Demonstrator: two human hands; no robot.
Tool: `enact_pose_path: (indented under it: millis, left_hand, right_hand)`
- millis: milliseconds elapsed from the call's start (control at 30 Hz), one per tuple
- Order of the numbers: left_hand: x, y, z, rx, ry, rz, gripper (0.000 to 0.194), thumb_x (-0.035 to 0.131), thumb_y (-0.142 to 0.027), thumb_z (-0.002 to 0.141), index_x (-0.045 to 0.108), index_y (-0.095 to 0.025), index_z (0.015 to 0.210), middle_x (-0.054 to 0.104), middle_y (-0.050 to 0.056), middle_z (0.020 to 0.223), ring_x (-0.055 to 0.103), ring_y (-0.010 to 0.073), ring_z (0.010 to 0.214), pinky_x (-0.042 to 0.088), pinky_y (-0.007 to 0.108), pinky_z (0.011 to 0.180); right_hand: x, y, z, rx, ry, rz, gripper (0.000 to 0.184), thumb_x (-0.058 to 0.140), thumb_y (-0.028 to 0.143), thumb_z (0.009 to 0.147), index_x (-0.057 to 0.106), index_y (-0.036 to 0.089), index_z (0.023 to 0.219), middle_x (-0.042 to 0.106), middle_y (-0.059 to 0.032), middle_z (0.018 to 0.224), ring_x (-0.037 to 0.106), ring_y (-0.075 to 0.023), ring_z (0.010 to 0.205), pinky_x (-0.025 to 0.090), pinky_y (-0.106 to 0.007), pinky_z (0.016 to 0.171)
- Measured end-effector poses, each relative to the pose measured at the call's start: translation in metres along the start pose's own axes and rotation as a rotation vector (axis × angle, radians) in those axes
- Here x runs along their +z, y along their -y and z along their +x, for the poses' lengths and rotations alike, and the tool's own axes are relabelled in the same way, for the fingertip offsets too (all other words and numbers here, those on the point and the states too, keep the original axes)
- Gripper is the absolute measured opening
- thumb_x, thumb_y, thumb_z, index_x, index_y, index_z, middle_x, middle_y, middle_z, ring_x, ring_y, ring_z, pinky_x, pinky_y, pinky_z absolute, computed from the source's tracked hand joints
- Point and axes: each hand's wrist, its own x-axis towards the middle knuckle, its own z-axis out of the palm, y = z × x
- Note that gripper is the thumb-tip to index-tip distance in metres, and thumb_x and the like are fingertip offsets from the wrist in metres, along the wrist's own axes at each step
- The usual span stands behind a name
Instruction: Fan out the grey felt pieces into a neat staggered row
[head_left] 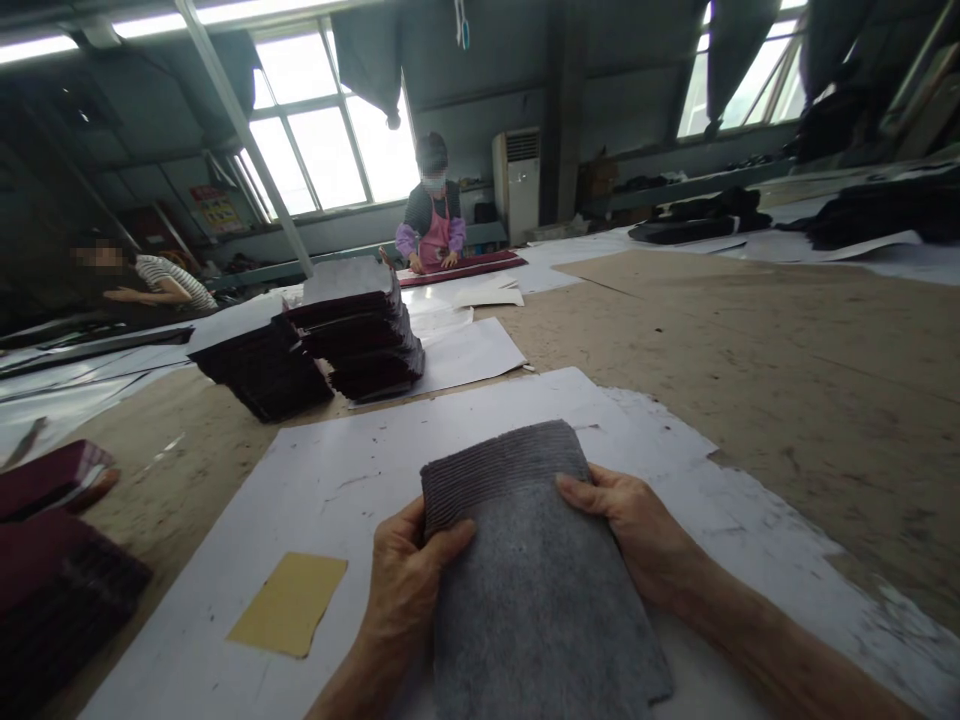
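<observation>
Between my two hands is a stack of grey cut fabric pieces (532,590), tilted up over the table, its layered far edge showing as fine ridges. My left hand (412,570) grips the left side, thumb on top and fingers beneath. On the right side my right hand (622,520) holds it the same way, thumb near the far corner. Under the stack lies a large white paper sheet (360,480). A small yellow card (291,604) rests on that paper, left of my left hand. The near end of the stack runs out of view.
Tall stacks of dark fabric pieces (360,335) stand ahead on the left. Maroon fabric stacks (60,580) sit at the near left. Across the table a person in a pink apron (435,225) handles maroon cloth; another person (172,280) is at far left. Black cloth (885,210) lies far right.
</observation>
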Motion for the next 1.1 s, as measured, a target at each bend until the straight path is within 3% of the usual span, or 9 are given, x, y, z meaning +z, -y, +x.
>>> enact_pose_path:
  millis: [133, 333, 433, 533, 633, 733, 833, 933, 1100]
  left_hand:
    - [0.0, 0.004, 0.002, 0.049, -0.008, 0.039, 0.024, 0.07, -0.022, 0.066, 0.068, -0.015, 0.088, 0.067, 0.003, 0.081, 0.057, 0.0139, 0.071, 0.045, 0.023, 0.065]
    - [0.0, -0.001, 0.004, -0.197, 0.147, -0.305, 0.032, 0.071, -0.019, 0.059, 0.066, -0.013, 0.09, 0.068, 0.007, 0.081, 0.061, 0.02, 0.07, 0.047, 0.031, 0.066]
    - [0.0, -0.007, 0.007, -0.278, 0.177, -0.366, 0.03, 0.07, -0.023, 0.059, 0.067, -0.011, 0.087, 0.068, 0.01, 0.08, 0.062, 0.0236, 0.075, 0.047, 0.033, 0.07]
    - [0.005, -0.017, 0.018, -0.257, 0.259, -0.293, 0.03, 0.07, -0.028, 0.061, 0.068, -0.009, 0.085, 0.068, 0.011, 0.076, 0.061, 0.0239, 0.072, 0.046, 0.034, 0.07]
    - [0.016, -0.028, 0.037, -0.08, 0.316, -0.072, 0.027, 0.069, -0.029, 0.063, 0.068, -0.009, 0.08, 0.067, 0.008, 0.072, 0.058, 0.0207, 0.064, 0.043, 0.03, 0.064]
    - [0.027, -0.028, 0.053, 0.186, 0.245, 0.162, 0.015, 0.069, -0.025, 0.064, 0.068, -0.012, 0.071, 0.062, 0.001, 0.063, 0.053, 0.0164, 0.061, 0.038, 0.025, 0.058]
    - [0.029, -0.016, 0.062, 0.336, 0.18, 0.269, 0.01, 0.066, -0.024, 0.067, 0.068, -0.014, 0.069, 0.06, -0.002, 0.062, 0.05, 0.015, 0.063, 0.036, 0.022, 0.058]
    - [0.022, -0.005, 0.07, 0.21, 0.136, 0.11, 0.014, 0.07, -0.023, 0.064, 0.069, -0.013, 0.073, 0.062, -0.002, 0.066, 0.052, 0.0143, 0.065, 0.038, 0.021, 0.06]
    - [0.009, -0.003, 0.085, -0.069, 0.14, -0.139, 0.025, 0.071, -0.024, 0.061, 0.066, -0.01, 0.08, 0.067, 0.006, 0.071, 0.06, 0.0184, 0.062, 0.047, 0.03, 0.062]
  right_hand:
    - [0.001, -0.001, 0.002, 0.018, 0.018, -0.083, 0.034, 0.069, 0.022, 0.064, 0.061, 0.016, 0.096, 0.068, -0.0046, 0.078, 0.064, -0.0209, 0.066, 0.052, -0.034, 0.063]
    - [-0.004, -0.009, 0.0, -0.606, -0.087, -0.612, 0.02, 0.069, 0.024, 0.064, 0.069, 0.021, 0.084, 0.067, 0.0029, 0.071, 0.061, -0.0167, 0.066, 0.049, -0.025, 0.065]
    - [-0.007, -0.009, 0.001, -0.742, -0.099, -0.648, 0.019, 0.068, 0.024, 0.065, 0.069, 0.023, 0.083, 0.068, 0.0039, 0.074, 0.061, -0.0161, 0.067, 0.048, -0.023, 0.065]
    - [-0.008, -0.004, 0.004, -0.672, -0.099, -0.566, 0.018, 0.07, 0.025, 0.063, 0.069, 0.023, 0.081, 0.067, 0.0033, 0.073, 0.061, -0.0175, 0.069, 0.049, -0.024, 0.066]
    - [-0.01, 0.002, 0.009, -0.443, -0.098, -0.268, 0.026, 0.072, 0.026, 0.06, 0.067, 0.021, 0.085, 0.069, 0.001, 0.078, 0.063, -0.0201, 0.07, 0.051, -0.03, 0.066]
    - [-0.012, 0.009, 0.012, -0.233, -0.052, -0.01, 0.027, 0.07, 0.022, 0.059, 0.065, 0.017, 0.085, 0.07, -0.0045, 0.078, 0.064, -0.023, 0.069, 0.052, -0.036, 0.068]
    - [-0.011, 0.016, 0.017, -0.134, -0.035, -0.115, 0.018, 0.064, 0.021, 0.059, 0.064, 0.011, 0.074, 0.068, -0.0098, 0.068, 0.064, -0.025, 0.063, 0.052, -0.041, 0.067]
    - [-0.004, 0.02, 0.03, -0.172, -0.106, -0.289, 0.018, 0.062, 0.021, 0.059, 0.064, 0.013, 0.075, 0.067, -0.0077, 0.066, 0.063, -0.0245, 0.06, 0.052, -0.042, 0.065]
    - [0.004, 0.013, 0.062, -0.407, -0.199, -0.418, 0.025, 0.068, 0.021, 0.055, 0.067, 0.021, 0.08, 0.068, 0.001, 0.08, 0.058, -0.0235, 0.087, 0.044, -0.036, 0.087]
